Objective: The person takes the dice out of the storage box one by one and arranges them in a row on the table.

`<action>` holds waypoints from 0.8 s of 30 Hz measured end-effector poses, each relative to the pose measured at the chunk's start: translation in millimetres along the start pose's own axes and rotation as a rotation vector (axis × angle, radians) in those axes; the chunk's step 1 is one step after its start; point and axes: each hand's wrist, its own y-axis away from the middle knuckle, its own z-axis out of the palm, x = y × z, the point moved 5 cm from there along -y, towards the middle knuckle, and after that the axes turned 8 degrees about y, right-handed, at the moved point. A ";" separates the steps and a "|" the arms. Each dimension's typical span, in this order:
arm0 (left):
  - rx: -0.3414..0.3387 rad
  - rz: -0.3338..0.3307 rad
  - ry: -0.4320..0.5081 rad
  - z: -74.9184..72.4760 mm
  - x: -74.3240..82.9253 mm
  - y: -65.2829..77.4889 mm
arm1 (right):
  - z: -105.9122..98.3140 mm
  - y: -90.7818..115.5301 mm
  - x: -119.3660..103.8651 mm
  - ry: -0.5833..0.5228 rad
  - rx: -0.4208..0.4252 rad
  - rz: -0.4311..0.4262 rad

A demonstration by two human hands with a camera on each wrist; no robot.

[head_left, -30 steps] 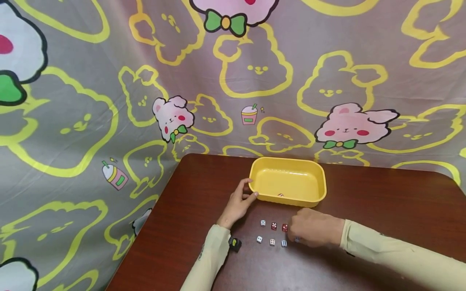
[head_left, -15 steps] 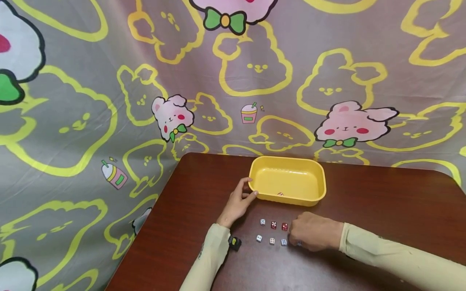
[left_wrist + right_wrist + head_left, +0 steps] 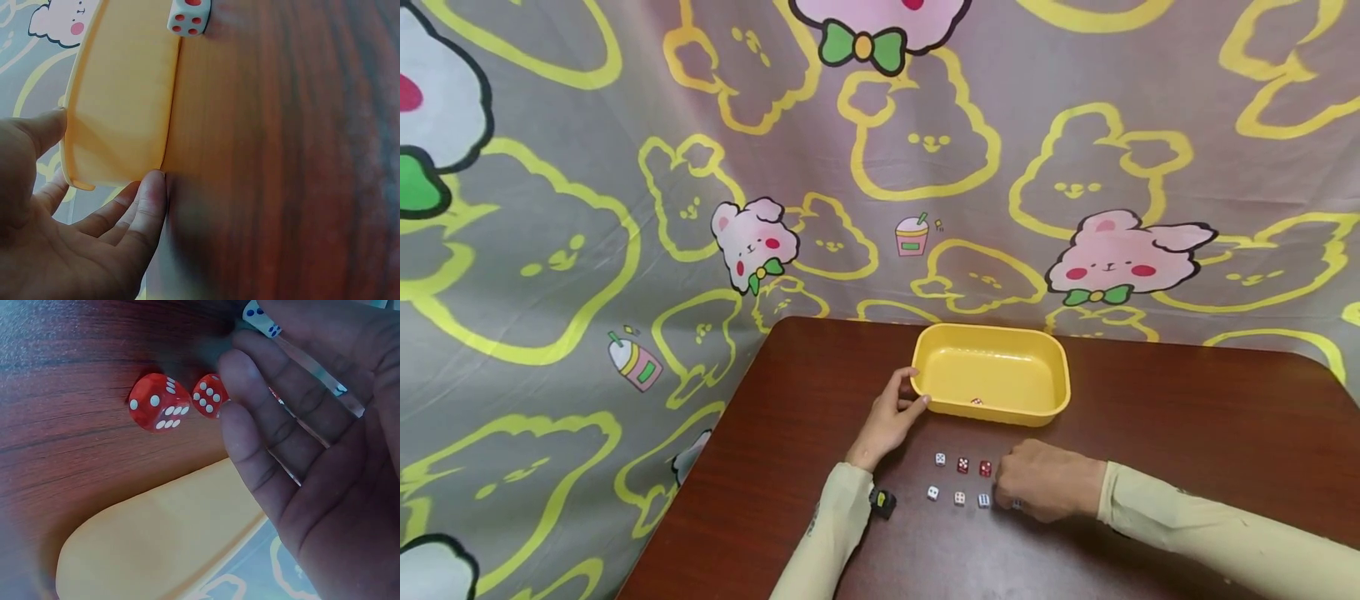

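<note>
My left hand point(image 3: 887, 425) holds the left end of a yellow tray point(image 3: 1045, 417), thumb and fingers around its near left corner. In the left wrist view the thumb touches the tray's rim and the fingertips meet its lower wall. To the right, my right hand point(image 3: 1045, 479) is low over the table, pinching a white die with blue pips point(image 3: 261, 319) between thumb and index finger. Left of it stand two rows of dice: a white die point(image 3: 941, 459) and red dice point(image 3: 963, 465) point(image 3: 159, 403) behind, white dice point(image 3: 959, 498) in front.
A die point(image 3: 977, 402) shows inside the tray near its front wall. The brown table point(image 3: 1187, 400) runs back to a grey cloth point(image 3: 970, 283) printed with cartoon rabbits. A black device point(image 3: 883, 502) sits by the left wrist.
My right hand has moved slightly toward me with the pinched die, a little away from the tray. The left hand and the tray stay in place.
</note>
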 end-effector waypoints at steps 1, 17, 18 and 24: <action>0.002 -0.001 -0.001 -0.1 0.1 0.2 | -0.5 -0.1 0.0 -0.001 -0.001 0.001; 0.009 0.007 0.021 1.2 2.2 1.9 | -14.1 2.9 15.1 -0.056 -0.035 0.054; 0.008 0.008 0.021 1.0 2.3 1.5 | -16.3 2.7 17.1 -0.054 -0.032 0.054; 0.004 -0.003 0.017 1.3 3.2 1.2 | -27.1 -0.1 30.1 -0.033 -0.047 0.072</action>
